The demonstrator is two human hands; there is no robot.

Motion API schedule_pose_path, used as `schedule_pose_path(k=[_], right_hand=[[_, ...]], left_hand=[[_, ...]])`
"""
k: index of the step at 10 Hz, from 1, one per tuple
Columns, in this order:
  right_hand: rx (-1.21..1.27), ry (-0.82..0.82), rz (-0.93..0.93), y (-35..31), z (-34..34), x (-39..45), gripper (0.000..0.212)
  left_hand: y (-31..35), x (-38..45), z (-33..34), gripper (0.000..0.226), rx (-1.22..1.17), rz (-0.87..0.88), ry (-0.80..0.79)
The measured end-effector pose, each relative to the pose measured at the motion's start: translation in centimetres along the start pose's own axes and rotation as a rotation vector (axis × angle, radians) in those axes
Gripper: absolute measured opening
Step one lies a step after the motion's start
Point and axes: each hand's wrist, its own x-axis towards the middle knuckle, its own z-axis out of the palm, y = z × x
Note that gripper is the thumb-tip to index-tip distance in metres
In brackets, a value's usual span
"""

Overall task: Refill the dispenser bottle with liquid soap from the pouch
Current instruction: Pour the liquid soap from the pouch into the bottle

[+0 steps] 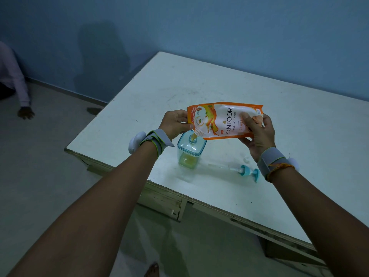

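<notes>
1. Forearms, two of them, reach out from the bottom edge; each wrist wears one grey strap with a white pod, and the right wrist also carries an orange thread band [280, 169].
2. One pump head [242, 170], teal with a clear tube, lies on its side on the white bench [299, 120], just right of the bottle.
3. One clear dispenser bottle [190, 149] with a teal rim stands upright near the bench's front edge, its neck open and a low pool of yellow soap inside.
4. One orange-and-white pouch [223, 120] is held tilted above the bottle, its cut corner at the bottle's neck. Print reads "SANTOOR", "HAND WASH" and part of "CLASSIC".
5. Left hand [175, 122] pinches the pouch's spout end, its grip closed on the edge; right hand [257, 134] curls round the opposite end.
6. One further person's sleeve and hand [26, 112] rest on the floor at far left, by the blue wall.
</notes>
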Motion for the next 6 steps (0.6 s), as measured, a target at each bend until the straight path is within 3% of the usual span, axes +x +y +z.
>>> schedule_pose_path(k=[6], right_hand=[[0.002, -0.019, -0.01, -0.23, -0.03, 0.06, 0.037]], left_hand=[[-0.06, -0.09, 0.02, 0.037, -0.012, 0.003, 0.006]])
